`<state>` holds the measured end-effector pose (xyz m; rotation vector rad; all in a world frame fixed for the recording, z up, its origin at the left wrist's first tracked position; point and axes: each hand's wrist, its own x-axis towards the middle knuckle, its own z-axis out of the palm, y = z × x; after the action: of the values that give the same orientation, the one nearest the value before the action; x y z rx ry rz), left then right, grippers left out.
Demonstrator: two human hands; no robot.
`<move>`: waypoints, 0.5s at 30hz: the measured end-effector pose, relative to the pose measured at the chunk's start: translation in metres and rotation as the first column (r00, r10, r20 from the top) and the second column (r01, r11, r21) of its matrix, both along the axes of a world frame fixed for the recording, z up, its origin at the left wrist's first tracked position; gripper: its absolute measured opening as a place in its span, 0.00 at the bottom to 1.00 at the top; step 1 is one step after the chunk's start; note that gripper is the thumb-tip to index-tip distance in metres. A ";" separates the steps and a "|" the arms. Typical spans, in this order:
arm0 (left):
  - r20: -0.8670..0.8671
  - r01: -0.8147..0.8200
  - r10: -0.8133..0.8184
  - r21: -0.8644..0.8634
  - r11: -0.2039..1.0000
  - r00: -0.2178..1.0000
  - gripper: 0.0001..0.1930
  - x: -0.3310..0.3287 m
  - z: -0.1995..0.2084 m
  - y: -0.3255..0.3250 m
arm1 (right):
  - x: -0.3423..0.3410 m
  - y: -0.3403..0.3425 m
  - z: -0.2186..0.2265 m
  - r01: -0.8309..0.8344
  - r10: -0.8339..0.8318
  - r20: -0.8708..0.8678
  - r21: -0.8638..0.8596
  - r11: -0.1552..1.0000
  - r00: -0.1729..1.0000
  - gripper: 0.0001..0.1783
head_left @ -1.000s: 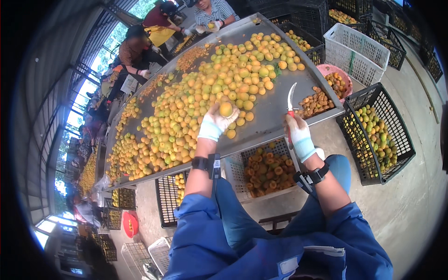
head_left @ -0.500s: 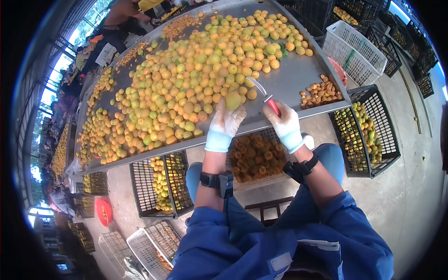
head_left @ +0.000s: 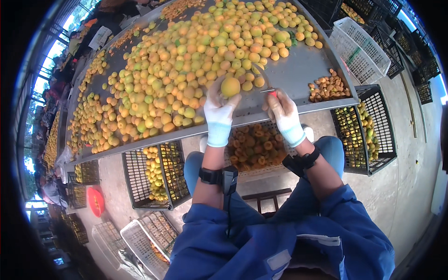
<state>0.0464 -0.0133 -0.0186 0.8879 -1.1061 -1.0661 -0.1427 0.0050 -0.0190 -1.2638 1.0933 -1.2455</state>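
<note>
My left hand (head_left: 220,103), in a white glove, grips a yellow apricot (head_left: 230,87) between thumb and fingers, just above the near edge of the metal table (head_left: 284,84). In my gloved right hand (head_left: 283,111) is a curved knife with a red handle (head_left: 273,94). Its thin blade, partly blurred, arcs up and to the left, apart from the held fruit. A big heap of apricots (head_left: 186,60) covers much of the table beyond my left hand. Right of my right hand lies a small pile of brown apricot pits (head_left: 329,87).
Below the table edge, between my knees, a crate holds halved apricots (head_left: 257,147). Black crates of fruit stand at the left (head_left: 140,179) and right (head_left: 383,126). White crates (head_left: 361,46) stand beyond the table's right side. A red basin (head_left: 95,202) rests on the floor.
The apricot in my left hand has turned slightly and my thumb now crosses below it. The knife has tilted in my right hand. The whole view has shifted a little.
</note>
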 end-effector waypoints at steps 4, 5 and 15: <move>0.130 -0.072 0.080 -0.062 0.995 0.988 0.32 0.002 -0.011 0.003 | 0.008 0.004 0.005 0.002 -0.002 0.064 0.006 1.000 0.998 0.12; 0.090 -0.070 0.072 -0.021 0.997 0.993 0.31 0.001 -0.012 0.003 | 0.007 0.005 0.007 0.001 -0.002 0.058 0.016 1.000 0.998 0.12; -0.022 0.266 -0.266 0.015 0.964 0.964 0.25 0.003 -0.024 0.000 | -0.010 0.003 -0.002 0.050 -0.052 -0.118 -0.018 0.999 0.992 0.14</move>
<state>0.0489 -0.0136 -0.0430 0.7544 -1.2249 -1.3045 -0.1524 0.0078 -0.0206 -1.3424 1.2096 -1.2319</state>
